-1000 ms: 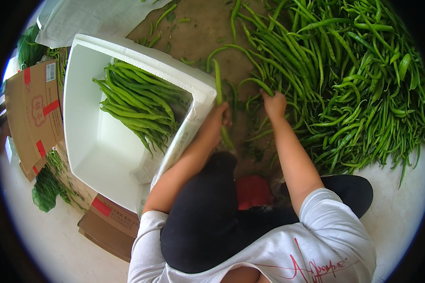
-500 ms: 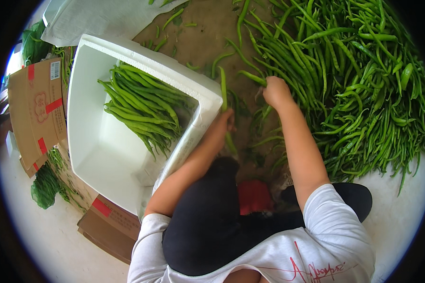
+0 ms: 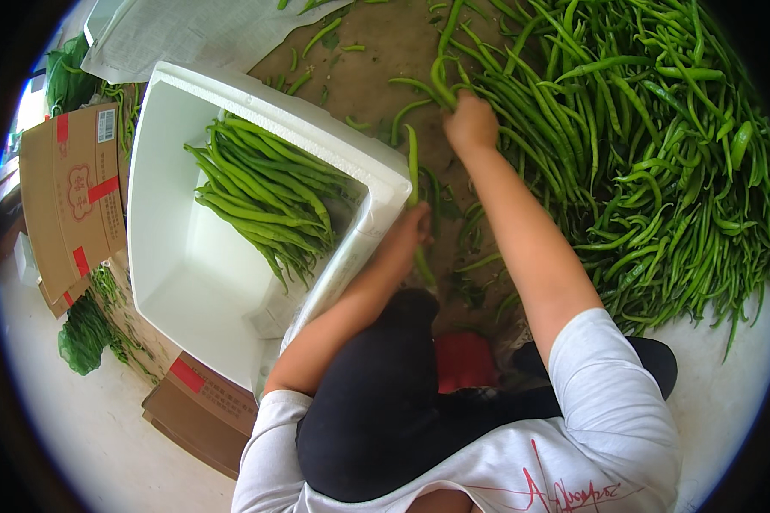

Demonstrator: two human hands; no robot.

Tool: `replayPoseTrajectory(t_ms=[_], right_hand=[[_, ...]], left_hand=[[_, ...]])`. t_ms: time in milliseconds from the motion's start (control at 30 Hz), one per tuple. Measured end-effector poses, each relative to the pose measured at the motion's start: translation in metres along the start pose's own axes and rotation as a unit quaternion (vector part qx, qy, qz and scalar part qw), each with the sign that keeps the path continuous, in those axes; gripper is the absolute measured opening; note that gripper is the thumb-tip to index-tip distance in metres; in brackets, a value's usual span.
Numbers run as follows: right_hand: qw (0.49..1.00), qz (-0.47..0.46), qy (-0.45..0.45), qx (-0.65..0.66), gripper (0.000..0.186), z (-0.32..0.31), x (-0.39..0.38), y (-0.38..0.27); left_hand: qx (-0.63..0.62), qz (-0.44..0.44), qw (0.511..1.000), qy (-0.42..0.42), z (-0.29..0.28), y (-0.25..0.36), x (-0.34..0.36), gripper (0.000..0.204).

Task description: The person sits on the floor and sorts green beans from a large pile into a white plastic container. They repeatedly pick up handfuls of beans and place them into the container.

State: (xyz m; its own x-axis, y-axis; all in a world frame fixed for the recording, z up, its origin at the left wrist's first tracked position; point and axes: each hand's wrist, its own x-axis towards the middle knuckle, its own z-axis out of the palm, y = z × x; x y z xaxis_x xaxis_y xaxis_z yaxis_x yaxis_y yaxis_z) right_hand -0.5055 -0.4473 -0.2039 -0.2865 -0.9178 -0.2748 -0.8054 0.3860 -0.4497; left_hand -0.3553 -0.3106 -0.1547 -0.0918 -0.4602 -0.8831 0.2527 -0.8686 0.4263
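My left hand (image 3: 412, 227) is closed around a long green chili pepper (image 3: 414, 158), just beside the near right corner of a white foam box (image 3: 205, 274). One end of that pepper rises above the fist and another green length shows below it. Farther out, my right hand (image 3: 472, 124) is closed on green chili peppers (image 3: 441, 81) that stick out past its fingers, at the left edge of a large pepper heap (image 3: 659, 171). Inside the box lies a bundle of aligned chili peppers (image 3: 265, 192). The box wall partly hides my left wrist.
Loose peppers (image 3: 409, 111) and leaf scraps lie on the brown ground sheet (image 3: 368, 64). Flattened cardboard boxes (image 3: 75, 192) with red tape and a green mesh bag (image 3: 84, 333) are at left. A white sheet (image 3: 188, 38) spreads at the back. Something red (image 3: 464, 359) sits by my legs.
My right hand has moved away from me and slightly left, and more pepper now sticks out of it. My left hand stays by the box with its pepper. The view has shifted slightly.
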Motion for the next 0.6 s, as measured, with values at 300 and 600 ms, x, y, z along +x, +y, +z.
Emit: replayPoseTrajectory(t_ms=[300,600], right_hand=[[0.991,0.033,-0.121,-0.053,0.025,0.007,-0.053,0.012],[0.983,0.099,-0.152,0.005,0.031,0.06,-0.138,0.043]], left_hand=[[0.043,0.023,0.999,0.008,-0.008,-0.004,-0.003,0.011],[0.015,0.04,0.999,-0.021,0.0,0.002,-0.005,0.01]])
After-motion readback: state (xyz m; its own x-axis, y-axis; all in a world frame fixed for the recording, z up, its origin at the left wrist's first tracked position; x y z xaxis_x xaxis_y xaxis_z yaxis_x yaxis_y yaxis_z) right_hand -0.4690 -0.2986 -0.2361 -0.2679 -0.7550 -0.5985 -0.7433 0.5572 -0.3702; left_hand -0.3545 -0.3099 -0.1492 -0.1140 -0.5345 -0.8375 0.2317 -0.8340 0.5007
